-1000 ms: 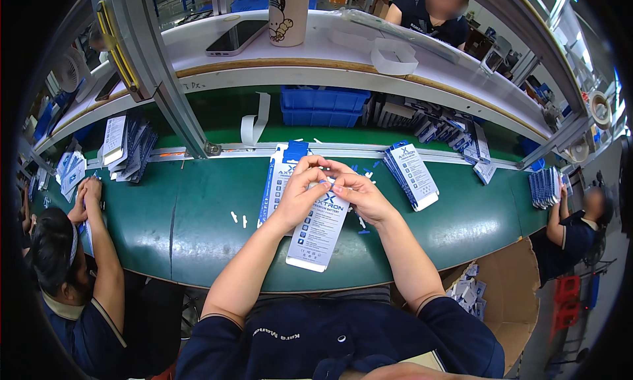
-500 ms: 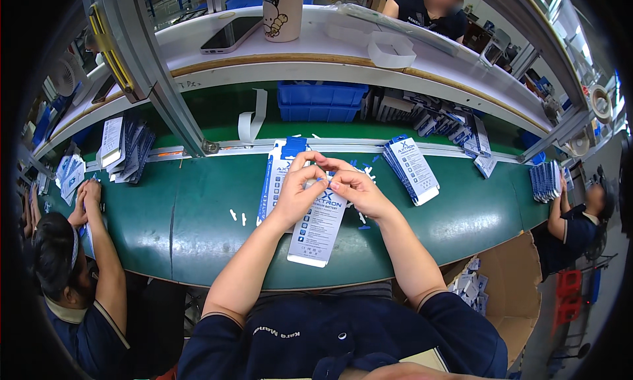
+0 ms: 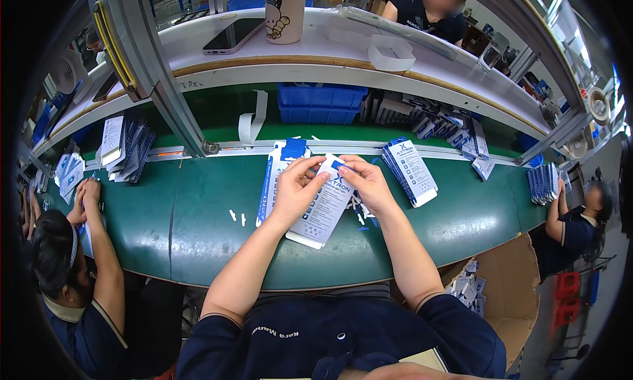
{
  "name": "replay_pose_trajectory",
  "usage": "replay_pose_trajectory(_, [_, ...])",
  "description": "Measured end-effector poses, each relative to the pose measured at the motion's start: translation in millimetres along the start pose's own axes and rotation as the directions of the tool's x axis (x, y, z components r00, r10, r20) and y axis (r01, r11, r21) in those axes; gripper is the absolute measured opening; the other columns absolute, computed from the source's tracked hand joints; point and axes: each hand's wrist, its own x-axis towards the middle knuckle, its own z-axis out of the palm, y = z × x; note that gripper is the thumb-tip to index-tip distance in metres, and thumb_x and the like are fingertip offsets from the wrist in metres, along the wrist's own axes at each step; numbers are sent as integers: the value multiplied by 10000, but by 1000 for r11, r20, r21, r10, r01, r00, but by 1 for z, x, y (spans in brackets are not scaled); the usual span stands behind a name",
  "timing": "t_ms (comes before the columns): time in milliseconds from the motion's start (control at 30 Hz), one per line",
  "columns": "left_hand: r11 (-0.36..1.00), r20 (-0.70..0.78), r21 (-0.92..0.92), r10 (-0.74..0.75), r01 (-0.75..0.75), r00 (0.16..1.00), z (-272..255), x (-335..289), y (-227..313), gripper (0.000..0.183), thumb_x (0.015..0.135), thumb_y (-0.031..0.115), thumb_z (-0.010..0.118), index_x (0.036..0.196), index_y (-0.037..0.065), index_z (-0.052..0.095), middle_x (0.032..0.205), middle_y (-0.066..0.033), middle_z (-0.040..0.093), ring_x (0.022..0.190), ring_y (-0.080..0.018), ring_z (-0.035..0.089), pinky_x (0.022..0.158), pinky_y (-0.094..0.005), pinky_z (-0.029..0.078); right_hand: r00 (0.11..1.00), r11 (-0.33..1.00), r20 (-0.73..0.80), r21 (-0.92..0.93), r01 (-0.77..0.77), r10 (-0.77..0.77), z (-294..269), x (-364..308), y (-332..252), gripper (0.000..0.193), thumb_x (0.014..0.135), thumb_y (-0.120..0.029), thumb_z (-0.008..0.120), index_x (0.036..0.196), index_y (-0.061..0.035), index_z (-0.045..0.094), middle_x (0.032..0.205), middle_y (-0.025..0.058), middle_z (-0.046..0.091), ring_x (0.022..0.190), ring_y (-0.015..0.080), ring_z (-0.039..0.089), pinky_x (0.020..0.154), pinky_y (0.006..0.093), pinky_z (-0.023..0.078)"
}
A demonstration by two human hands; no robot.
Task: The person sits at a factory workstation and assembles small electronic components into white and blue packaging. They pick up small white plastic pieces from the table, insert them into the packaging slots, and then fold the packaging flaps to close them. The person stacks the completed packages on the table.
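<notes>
Both hands pinch one flat printed carton; white scraps lie nearby.

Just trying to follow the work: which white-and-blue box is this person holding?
The box pinched near its upper end by the left hand and right hand. Others, like the fanned stack to its right, lie outside that grip.

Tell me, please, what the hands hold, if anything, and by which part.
The left hand and right hand hold a white carton near its upper end.
</notes>
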Motion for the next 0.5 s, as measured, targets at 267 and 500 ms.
replay_pose_trajectory(267, [992, 135, -2, -128, 130, 982, 4, -5, 16, 322, 912, 98, 576, 1219, 10, 541, 940, -47, 602, 833, -71, 565, 716, -208, 461, 989, 943, 146, 332, -25, -25, -7, -1, -4, 109, 869, -109, 609, 830, -18, 654, 1249, 60, 485, 1047, 142, 512, 900, 296, 410])
replay_pose_trajectory(500, [992, 129, -87, -76, 88, 989, 2, -5, 7, 157, 951, 104, 501, 1076, 14, 471, 913, -64, 597, 804, -78, 569, 689, -214, 458, 986, 981, -53, 107, 163, -158, 8, -6, -16, 266, 809, -23, 670, 1056, -12, 574, 1107, 97, 549, 982, 152, 565, 809, 272, 479])
